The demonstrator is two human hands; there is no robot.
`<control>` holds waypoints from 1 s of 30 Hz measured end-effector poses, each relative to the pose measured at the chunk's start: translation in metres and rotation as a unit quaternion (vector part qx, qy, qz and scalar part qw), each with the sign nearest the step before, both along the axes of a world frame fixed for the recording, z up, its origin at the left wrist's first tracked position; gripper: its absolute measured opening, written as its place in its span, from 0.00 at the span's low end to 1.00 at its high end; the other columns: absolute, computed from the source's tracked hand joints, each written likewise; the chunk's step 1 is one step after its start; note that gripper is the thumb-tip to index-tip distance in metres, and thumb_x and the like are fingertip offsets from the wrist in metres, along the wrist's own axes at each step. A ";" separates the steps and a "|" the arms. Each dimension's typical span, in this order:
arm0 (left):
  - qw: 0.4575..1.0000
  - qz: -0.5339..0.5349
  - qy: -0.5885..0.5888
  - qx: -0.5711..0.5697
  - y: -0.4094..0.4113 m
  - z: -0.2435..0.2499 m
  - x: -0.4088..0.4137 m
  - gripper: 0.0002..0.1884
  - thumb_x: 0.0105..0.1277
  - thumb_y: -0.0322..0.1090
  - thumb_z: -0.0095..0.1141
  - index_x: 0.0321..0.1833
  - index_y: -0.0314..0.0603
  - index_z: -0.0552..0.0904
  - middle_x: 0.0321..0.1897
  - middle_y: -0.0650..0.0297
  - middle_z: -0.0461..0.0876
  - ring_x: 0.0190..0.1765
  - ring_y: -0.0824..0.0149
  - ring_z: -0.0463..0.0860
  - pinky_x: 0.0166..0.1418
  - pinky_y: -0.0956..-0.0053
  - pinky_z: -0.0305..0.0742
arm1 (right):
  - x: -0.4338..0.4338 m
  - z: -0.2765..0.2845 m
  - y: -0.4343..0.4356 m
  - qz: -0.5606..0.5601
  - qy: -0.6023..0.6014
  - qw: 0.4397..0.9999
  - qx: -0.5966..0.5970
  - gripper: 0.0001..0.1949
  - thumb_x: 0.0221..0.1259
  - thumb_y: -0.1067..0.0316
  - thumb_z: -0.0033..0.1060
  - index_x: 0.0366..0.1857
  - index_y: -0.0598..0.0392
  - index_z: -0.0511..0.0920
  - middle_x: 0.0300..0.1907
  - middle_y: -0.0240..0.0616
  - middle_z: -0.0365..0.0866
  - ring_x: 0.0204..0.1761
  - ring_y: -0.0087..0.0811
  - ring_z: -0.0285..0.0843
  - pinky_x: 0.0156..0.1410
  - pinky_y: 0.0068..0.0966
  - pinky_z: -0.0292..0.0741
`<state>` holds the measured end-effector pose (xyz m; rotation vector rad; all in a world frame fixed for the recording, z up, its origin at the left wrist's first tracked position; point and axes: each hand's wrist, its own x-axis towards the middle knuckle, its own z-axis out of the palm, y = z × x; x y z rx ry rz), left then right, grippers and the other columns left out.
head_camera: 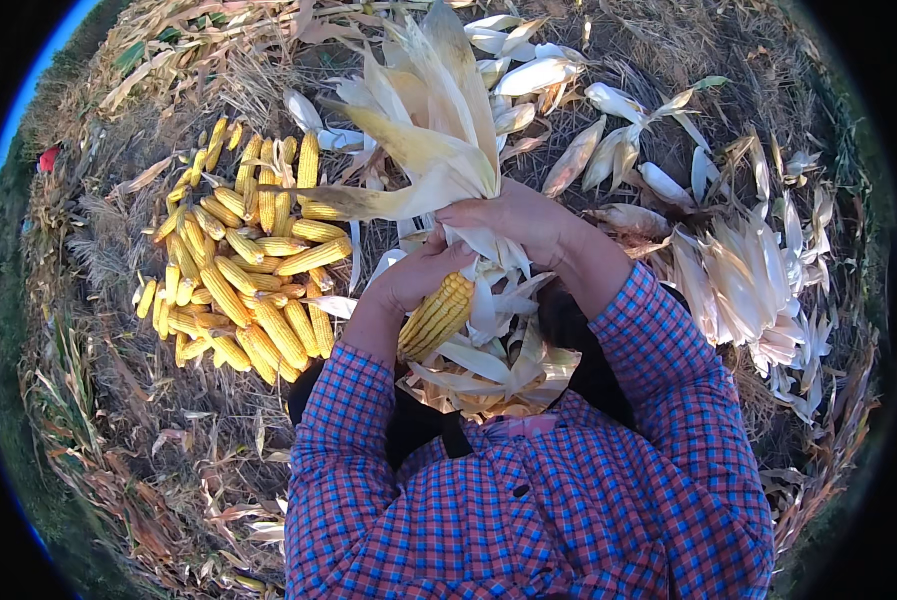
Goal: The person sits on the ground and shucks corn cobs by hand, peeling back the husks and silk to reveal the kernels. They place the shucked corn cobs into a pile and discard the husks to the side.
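Note:
Pale dry corn husks (448, 142) fan out upward from my right hand (512, 221), which is closed on their gathered base. Close beside it, my left hand (422, 274) is curled with its fingertips near the husk base. A bare yellow corn cob (438, 316) lies just below my left hand, its lower end by my left wrist; how it is held is hidden. To the left on the ground is a pile of husked yellow corn cobs (261, 281). Several corn ears in their husks (542, 75) lie beyond my hands.
A stack of flattened pale husks (741, 277) lies at the right. Loose husks (508, 367) are heaped between my legs. Dry straw and stalks (155, 405) cover the soil, with leafy corn stalks (148, 56) at the upper left. Something red (48, 159) shows at the far left.

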<state>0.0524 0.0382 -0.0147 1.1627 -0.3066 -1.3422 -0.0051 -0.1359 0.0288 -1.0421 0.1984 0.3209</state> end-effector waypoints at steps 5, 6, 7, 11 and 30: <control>0.987 -0.114 -0.102 -0.042 -0.008 0.018 0.008 0.47 0.44 0.45 0.75 0.66 0.35 0.65 0.55 0.63 0.75 0.57 0.70 0.73 0.62 0.72 0.68 | -0.006 0.028 -0.005 -0.085 0.024 0.990 0.109 0.13 0.65 0.62 0.58 0.44 0.61 0.76 0.33 0.38 0.80 0.33 0.29 0.82 0.38 0.26 0.81; 0.985 -0.114 -0.127 -0.033 -0.010 0.024 0.006 0.45 0.43 0.44 0.75 0.65 0.35 0.66 0.53 0.63 0.76 0.55 0.70 0.74 0.61 0.73 0.68 | -0.006 0.029 -0.005 -0.091 0.016 0.988 0.124 0.12 0.65 0.61 0.57 0.43 0.60 0.76 0.31 0.36 0.79 0.31 0.27 0.80 0.37 0.25 0.80; 0.982 -0.114 -0.151 -0.024 -0.013 0.030 0.003 0.44 0.43 0.42 0.75 0.63 0.35 0.68 0.52 0.64 0.76 0.54 0.70 0.74 0.61 0.74 0.68 | -0.006 0.030 -0.005 -0.096 0.008 0.985 0.140 0.11 0.66 0.61 0.57 0.41 0.59 0.76 0.28 0.33 0.77 0.29 0.26 0.79 0.35 0.24 0.79; 0.983 -0.081 -0.157 -0.052 -0.022 0.037 -0.005 0.39 0.43 0.37 0.73 0.60 0.34 0.71 0.48 0.65 0.78 0.50 0.72 0.76 0.58 0.76 0.69 | -0.008 0.045 -0.003 -0.157 -0.008 0.970 0.182 0.10 0.68 0.59 0.52 0.32 0.53 0.72 0.20 0.25 0.64 0.22 0.21 0.65 0.32 0.21 0.70; 0.968 0.125 -0.216 -0.015 -0.081 0.042 -0.035 0.31 0.54 0.29 0.64 0.62 0.33 0.69 0.44 0.64 0.77 0.46 0.74 0.76 0.52 0.77 0.72 | 0.003 0.050 -0.054 -0.414 -0.060 0.871 0.259 0.13 0.72 0.59 0.42 0.27 0.49 0.64 0.16 0.23 0.54 0.18 0.19 0.53 0.30 0.22 0.66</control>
